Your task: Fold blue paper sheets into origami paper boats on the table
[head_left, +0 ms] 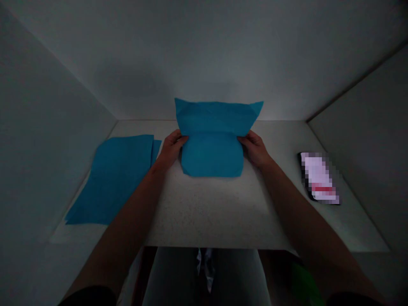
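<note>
A blue sheet [213, 155], which looks like paper or thin fabric, is held up at the middle of the table. A crease runs across it; the upper part flares out to two pointed corners, and the lower part has rounded bottom corners. My left hand [173, 146] pinches its left edge near the crease, thumb in front. On the opposite edge, my right hand [254, 146] grips it the same way. The fingers behind the sheet are hidden. Left of my left forearm lies a stack of similar blue sheets [123, 174], partly covered by that arm.
A phone [320, 178] with a lit, blurred-out screen lies on the right of the pale table [207, 212]. Walls close in the table at the back [204, 51], left and right. Below the front edge are my legs and something green [304, 282] at the lower right.
</note>
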A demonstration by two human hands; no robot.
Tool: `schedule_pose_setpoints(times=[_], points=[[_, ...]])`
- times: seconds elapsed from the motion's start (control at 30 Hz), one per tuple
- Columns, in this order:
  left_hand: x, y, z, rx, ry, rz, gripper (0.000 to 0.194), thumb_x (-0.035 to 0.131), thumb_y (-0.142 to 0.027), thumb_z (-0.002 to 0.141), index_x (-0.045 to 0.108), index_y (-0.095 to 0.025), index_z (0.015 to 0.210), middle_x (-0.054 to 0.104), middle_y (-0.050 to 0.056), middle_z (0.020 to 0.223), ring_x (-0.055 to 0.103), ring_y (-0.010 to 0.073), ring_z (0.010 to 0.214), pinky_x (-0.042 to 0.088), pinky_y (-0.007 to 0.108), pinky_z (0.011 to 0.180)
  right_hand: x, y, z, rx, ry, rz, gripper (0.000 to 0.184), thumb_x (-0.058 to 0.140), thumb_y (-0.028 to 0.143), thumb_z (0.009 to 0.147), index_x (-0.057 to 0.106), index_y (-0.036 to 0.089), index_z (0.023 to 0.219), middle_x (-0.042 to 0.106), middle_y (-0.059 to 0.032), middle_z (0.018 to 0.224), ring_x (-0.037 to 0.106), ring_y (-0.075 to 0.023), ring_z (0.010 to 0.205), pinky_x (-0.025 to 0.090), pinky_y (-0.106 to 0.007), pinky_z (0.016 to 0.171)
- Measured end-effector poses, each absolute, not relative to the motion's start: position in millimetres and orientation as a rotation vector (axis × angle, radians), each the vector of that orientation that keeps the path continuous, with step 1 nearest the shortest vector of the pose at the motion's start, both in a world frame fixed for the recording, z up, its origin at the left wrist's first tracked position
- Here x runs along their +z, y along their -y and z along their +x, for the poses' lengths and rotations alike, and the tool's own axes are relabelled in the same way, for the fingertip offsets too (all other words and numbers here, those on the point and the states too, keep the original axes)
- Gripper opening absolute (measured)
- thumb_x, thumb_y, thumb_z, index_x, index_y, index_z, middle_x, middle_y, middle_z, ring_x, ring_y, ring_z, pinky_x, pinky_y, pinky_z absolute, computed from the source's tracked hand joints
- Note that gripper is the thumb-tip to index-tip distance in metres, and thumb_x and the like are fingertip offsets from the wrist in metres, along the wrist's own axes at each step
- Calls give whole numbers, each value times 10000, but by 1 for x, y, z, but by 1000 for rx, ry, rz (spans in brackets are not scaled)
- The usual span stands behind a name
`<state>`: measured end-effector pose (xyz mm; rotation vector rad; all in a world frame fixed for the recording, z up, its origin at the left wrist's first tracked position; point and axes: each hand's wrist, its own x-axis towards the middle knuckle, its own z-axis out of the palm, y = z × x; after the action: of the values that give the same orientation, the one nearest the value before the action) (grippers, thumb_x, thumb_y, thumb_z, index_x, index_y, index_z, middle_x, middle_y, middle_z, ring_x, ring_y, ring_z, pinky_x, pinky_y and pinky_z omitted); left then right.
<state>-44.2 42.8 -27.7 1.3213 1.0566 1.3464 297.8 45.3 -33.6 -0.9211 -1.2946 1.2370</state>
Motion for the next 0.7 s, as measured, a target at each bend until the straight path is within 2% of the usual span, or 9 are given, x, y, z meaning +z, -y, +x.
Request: schedule_pose_setpoints(times=[0.1, 0.2, 0.3, 0.37, 0.47, 0.6, 0.7], points=[[-25, -43, -46, 1337, -1122, 1307, 393, 889, -603, 811, 787, -244, 936, 735, 11, 794, 647, 178, 669, 559, 301, 634, -30, -45, 299, 1226, 1277, -968, 286, 881, 525, 848, 792, 283, 972, 721, -11, 854, 642, -200, 747, 574, -357, 710], [-21, -43, -47, 1338, -1179, 1261, 319, 819, -559, 839, 786, -243, 873, 647, 10, 723, 524, 149, 591, 428, 265, 531, -22, -43, 299, 1215, 1295, -1033, 271, 792, 526, 888, 771, 256, 882, 613, -15, 758, 538, -178, 679, 451, -314, 620], [-18, -40, -44, 1343, -1229, 1252, 352, 755, -584, 902, 781, -233, 888, 701, 38, 819, 604, 174, 697, 478, 267, 581, -17, -39, 297, 1181, 1343, -1056, 329, 777, 575, 914, 770, 247, 896, 584, -16, 769, 516, -177, 708, 425, -312, 644], [-17, -37, -42, 1325, -1266, 1325, 364, 818, -591, 879, 772, -236, 945, 735, 38, 884, 649, 182, 771, 515, 265, 629, -16, -38, 295, 1120, 1429, -1075, 366, 850, 603, 890, 777, 254, 969, 566, 0, 774, 493, -171, 715, 423, -312, 659], [-17, -32, -39, 1288, -1315, 1435, 409, 927, -527, 794, 754, -246, 1036, 727, 13, 883, 641, 158, 749, 507, 254, 634, -18, -37, 292, 1083, 1504, -1037, 469, 941, 628, 829, 755, 279, 1082, 585, 10, 826, 510, -171, 739, 455, -320, 680], [-20, -32, -36, 1410, -1279, 1444, 510, 938, -474, 804, 721, -273, 1220, 727, -2, 934, 651, 144, 743, 521, 263, 657, -21, -41, 291, 1072, 1429, -994, 572, 942, 689, 802, 713, 329, 1182, 624, -1, 923, 567, -191, 779, 507, -343, 698], [-16, -31, -33, 1518, -1255, 1482, 550, 937, -495, 841, 712, -282, 1295, 689, -15, 880, 660, 161, 768, 566, 294, 732, -17, -42, 291, 903, 1384, -1060, 601, 893, 782, 810, 702, 336, 1164, 599, -14, 908, 582, -214, 798, 536, -367, 717]])
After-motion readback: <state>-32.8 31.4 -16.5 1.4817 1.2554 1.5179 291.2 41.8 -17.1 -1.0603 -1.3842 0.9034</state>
